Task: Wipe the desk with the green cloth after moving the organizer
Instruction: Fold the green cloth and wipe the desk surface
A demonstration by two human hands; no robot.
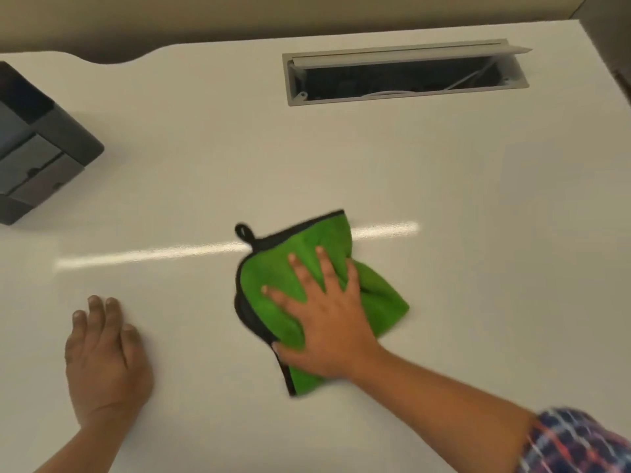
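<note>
I can't read any words, brand or label on anything here; the pic is a bit soft. My right hand (324, 315) is wide open, fingers spread, palm pressed flat down on the green cloth (307, 295). It isn't gripping the cloth, just pushing on it from the top. The cloth lies near the middle of the white desk (478, 233), a bit crumpled, w/ a black edge and a small black loop (244, 232) sticking out at its far left corner. Part of the cloth pokes out to the right of my hand and part below my thumb. The cloth edges look blurry. My left hand (104, 360) is empty, palm down on the bare desk, well apart from the cloth on the left side, fingers close together & a little curled. The dark grey organizer (41, 148) sits at the far left edge of the desk, partly cut off by the frame, well away from both hands. At the back of the desk there's a grey cable slot (406, 73) w/ its lid up; I see a thin white wire inside. A checked sleeve (580, 442) shows on my right arm at the bottom right corner.
</note>
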